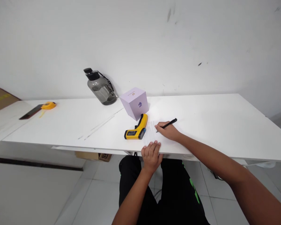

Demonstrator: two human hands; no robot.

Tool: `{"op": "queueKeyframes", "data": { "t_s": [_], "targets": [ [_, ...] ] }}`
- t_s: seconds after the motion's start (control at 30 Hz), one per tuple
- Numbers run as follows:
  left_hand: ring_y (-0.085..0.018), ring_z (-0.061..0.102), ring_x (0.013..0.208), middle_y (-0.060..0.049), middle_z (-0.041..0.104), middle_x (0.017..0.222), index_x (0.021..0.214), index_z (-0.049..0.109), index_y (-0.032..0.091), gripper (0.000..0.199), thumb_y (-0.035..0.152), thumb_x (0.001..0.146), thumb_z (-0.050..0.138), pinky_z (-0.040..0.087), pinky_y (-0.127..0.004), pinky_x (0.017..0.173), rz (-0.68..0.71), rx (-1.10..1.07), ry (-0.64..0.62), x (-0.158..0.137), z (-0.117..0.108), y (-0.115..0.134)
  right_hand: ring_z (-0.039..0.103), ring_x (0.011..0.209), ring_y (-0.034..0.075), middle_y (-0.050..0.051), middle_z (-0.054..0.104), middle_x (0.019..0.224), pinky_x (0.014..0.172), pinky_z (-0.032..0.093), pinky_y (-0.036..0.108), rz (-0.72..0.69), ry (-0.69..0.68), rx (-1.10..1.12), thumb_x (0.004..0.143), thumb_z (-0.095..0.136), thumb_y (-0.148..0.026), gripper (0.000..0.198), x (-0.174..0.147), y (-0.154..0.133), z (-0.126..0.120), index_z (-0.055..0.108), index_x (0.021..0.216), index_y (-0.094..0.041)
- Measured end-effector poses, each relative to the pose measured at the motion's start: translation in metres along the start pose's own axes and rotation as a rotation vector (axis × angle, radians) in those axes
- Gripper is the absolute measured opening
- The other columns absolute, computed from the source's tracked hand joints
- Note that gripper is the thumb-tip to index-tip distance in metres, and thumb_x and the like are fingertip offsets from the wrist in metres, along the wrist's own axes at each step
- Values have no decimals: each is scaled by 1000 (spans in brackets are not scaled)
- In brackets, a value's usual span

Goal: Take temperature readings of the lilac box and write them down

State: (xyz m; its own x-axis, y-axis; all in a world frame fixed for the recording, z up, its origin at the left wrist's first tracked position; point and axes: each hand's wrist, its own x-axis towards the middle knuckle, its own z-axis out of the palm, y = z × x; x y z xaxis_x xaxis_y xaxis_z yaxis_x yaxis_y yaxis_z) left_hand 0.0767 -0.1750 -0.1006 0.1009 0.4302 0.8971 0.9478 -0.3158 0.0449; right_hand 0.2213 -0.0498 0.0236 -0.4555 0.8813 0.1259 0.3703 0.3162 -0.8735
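**Pen to paper at the white table**

My right hand (170,131) grips a slim black pen (168,124), fingers pinched around its lower barrel, the tip resting on a white sheet of paper (152,132) that lies flat on the long white table (213,125). The pen tilts up and away from the paper, its cap end pointing to the right. My left hand (151,154) holds nothing: it lies palm down with the fingers loosely curled at the near edge of the paper, fingertips pressing the sheet where it meets the table's front edge.

Just to the left of the paper lies a yellow and black handheld infrared thermometer (137,128), on its side, its handle angled toward the back. Directly behind the paper, and touching or nearly touching the thermometer's handle, stands a pale lilac cardboard cube box (134,101), turned corner-on to me. Farther back and left of the paper, a smoky grey translucent water bottle (100,87) with a black cap and strap leans against the white wall (140,40). Well to the left of the paper, near the table's far end, rests a yellow tape measure (48,105) beside a dark flat phone (30,112). A brown cardboard box (1,98) sits beyond that, at the frame's left edge.
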Motion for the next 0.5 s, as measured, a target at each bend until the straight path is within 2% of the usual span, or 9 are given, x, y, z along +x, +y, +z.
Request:
{"op": "queueKeyframes", "data": {
  "t_s": [0.27, 0.5],
  "targets": [
    [-26, 73, 114, -11, 85, 114, 134, 77, 23, 37, 26, 98, 65, 35, -39, 122, -2, -25, 3, 4, -1, 1, 55, 70, 18, -2, 55, 63, 71, 44, 33, 24, -17, 10, 98, 56, -44, 39, -1, -3, 0, 49, 65, -25],
    [-25, 73, 114, -11, 85, 113, 134, 77, 22, 38, 26, 100, 63, 34, -39, 123, -5, -31, 14, 5, -2, 2, 55, 69, 18, -2, 56, 64, 71, 43, 32, 45, 26, 20, 99, 55, -40, 38, -2, -9, -1, 50, 65, -25]
  ]
}}
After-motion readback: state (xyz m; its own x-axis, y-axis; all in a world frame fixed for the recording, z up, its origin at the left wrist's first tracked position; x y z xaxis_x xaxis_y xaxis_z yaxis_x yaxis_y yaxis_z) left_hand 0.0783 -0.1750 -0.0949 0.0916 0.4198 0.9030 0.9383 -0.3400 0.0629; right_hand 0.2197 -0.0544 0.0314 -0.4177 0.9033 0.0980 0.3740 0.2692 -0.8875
